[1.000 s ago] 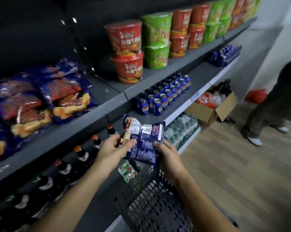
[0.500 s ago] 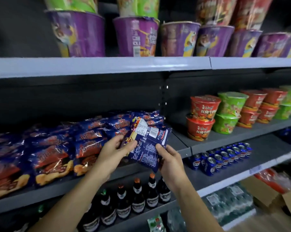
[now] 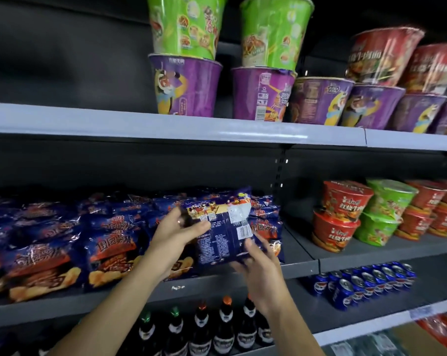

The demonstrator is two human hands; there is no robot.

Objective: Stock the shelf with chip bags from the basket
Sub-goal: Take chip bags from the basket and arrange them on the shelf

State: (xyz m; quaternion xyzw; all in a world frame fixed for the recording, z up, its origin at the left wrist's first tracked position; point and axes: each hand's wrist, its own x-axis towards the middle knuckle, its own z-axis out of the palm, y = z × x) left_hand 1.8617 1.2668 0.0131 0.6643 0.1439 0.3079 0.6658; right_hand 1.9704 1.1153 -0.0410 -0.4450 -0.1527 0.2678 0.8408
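A blue chip bag (image 3: pixel 223 227) is gripped between both hands: left hand (image 3: pixel 176 235) at its left edge, right hand (image 3: pixel 258 268) at its lower corner, before the shelf (image 3: pixel 217 283).

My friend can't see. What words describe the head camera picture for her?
A left hand and right hand hold a blue chip bag before a shelf of matching bags. Noodle cups sit above; bottles and cans below.

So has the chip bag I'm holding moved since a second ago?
Yes. The chip bag rose from below the chip shelf to level with the stocked bags on it.
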